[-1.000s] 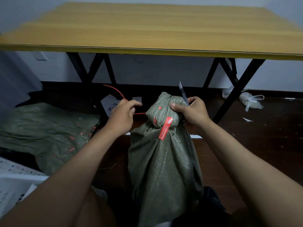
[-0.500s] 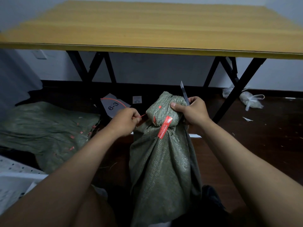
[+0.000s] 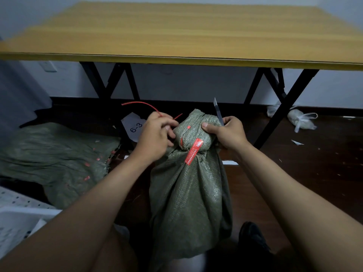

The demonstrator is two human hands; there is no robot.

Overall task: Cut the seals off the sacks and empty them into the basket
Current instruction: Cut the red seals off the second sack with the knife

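Since a moment ago the left hand [image 3: 155,136] has drawn the red seal cord [image 3: 145,106] up and leftward, so it now arcs above the knuckles; its fingers pinch the cord right beside the tied neck of the green woven sack [image 3: 188,185]. The right hand [image 3: 227,132] stays wrapped around the sack's bunched top, fingers clamped on both the fabric and a utility knife [image 3: 218,110], blade pointing up. A red seal tag [image 3: 193,152] hangs from the neck. The sack stands upright on the floor between the person's arms, before the wooden surface [image 3: 176,32]. A flattened sack [image 3: 55,160] lies left, beside a white perforated basket [image 3: 17,216].
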